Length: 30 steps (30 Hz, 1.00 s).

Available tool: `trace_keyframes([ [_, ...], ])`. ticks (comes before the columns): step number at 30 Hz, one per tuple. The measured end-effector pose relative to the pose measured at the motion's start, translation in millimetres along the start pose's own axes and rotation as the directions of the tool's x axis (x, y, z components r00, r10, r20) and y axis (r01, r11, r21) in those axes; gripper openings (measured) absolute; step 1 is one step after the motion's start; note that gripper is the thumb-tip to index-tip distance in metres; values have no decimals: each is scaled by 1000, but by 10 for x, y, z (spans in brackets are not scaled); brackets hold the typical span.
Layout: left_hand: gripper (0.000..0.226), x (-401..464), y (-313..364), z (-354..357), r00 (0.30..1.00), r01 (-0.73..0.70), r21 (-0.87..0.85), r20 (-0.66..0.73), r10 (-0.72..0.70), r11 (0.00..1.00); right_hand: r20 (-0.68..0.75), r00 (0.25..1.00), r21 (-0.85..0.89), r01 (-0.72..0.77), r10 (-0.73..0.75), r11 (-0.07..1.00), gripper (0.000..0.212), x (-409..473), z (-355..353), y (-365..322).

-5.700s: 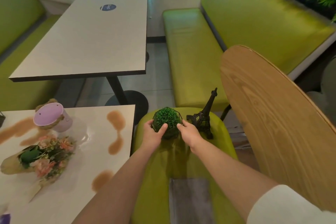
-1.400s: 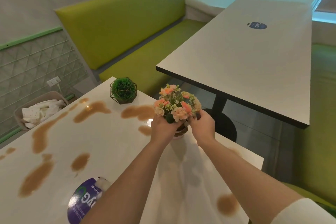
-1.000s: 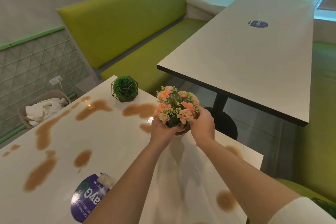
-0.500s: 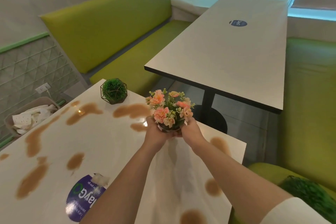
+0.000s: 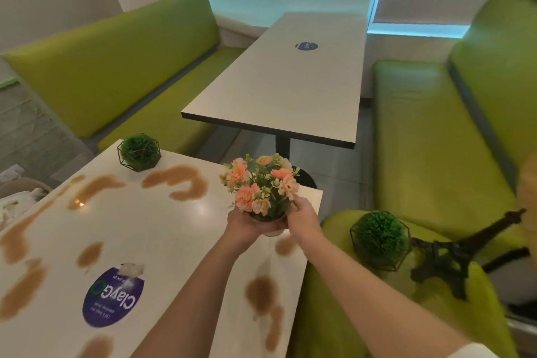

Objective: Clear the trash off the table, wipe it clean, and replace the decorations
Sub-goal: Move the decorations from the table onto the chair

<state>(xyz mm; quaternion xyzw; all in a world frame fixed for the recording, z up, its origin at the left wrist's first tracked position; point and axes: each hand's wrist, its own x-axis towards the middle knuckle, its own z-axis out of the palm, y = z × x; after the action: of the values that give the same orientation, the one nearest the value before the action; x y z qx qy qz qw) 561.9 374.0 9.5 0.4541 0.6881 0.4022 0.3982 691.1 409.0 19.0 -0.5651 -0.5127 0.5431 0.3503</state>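
A small pot of pink and peach flowers (image 5: pixel 260 186) is held above the right edge of the white table (image 5: pixel 151 229). My left hand (image 5: pixel 242 225) cups the pot from the left and below, and my right hand (image 5: pixel 302 218) grips it from the right. Brown spill stains (image 5: pixel 180 180) cover the tabletop. A green ball plant in a wire frame (image 5: pixel 139 152) stands at the table's far corner. A second green ball plant (image 5: pixel 379 238) and a dark Eiffel Tower figure (image 5: pixel 462 253) sit on the green chair seat (image 5: pixel 328 299) to the right.
A round blue sticker (image 5: pixel 112 296) with a bit of torn paper lies on the near table. A bin with white paper trash (image 5: pixel 17 200) stands at the left. Another table (image 5: pixel 290 81) lies ahead between green benches (image 5: pixel 430 136).
Since the first frame a green ball plant went onto the table and both hands took up the flower pot. In the last second the pot moved right, toward the table's right edge.
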Motion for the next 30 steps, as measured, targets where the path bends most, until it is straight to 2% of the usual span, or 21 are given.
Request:
trace_keyframes([
  [4,124,-391,212,245,999,-28,60,45,25,998,-99,995,60,-23,28,998,30,-350,-280,50],
  [7,114,-650,320,474,997,-54,122,64,46,991,-219,971,120,-73,98,990,30,-621,-498,175],
  [10,105,-1043,487,806,980,-131,201,172,97,971,-363,921,141,-97,142,985,28,-1039,-885,286],
  [12,90,-1226,572,976,960,-156,166,258,110,974,-429,888,167,-105,168,980,26,-1232,-1095,359],
  [16,104,-1348,513,1382,941,-161,156,321,104,974,-537,813,255,-98,225,962,24,-1520,-1432,502],
  [19,92,-1470,592,1662,913,-163,166,399,85,973,-620,743,292,-78,251,953,25,-1668,-1640,631],
  [21,85,-1542,628,1846,896,-194,184,433,98,964,-650,717,303,-62,254,951,27,-1753,-1752,699],
  [25,94,-1557,550,2217,873,-256,236,472,120,937,-668,694,303,-73,266,950,32,-1903,-1987,813],
  [28,89,-1580,568,2400,867,-266,215,478,136,940,-669,676,326,-106,308,939,31,-1922,-2126,928],
  [30,89,-1559,530,2488,863,-265,127,473,176,956,-676,659,333,-124,329,935,31,-1902,-2180,1010],
])
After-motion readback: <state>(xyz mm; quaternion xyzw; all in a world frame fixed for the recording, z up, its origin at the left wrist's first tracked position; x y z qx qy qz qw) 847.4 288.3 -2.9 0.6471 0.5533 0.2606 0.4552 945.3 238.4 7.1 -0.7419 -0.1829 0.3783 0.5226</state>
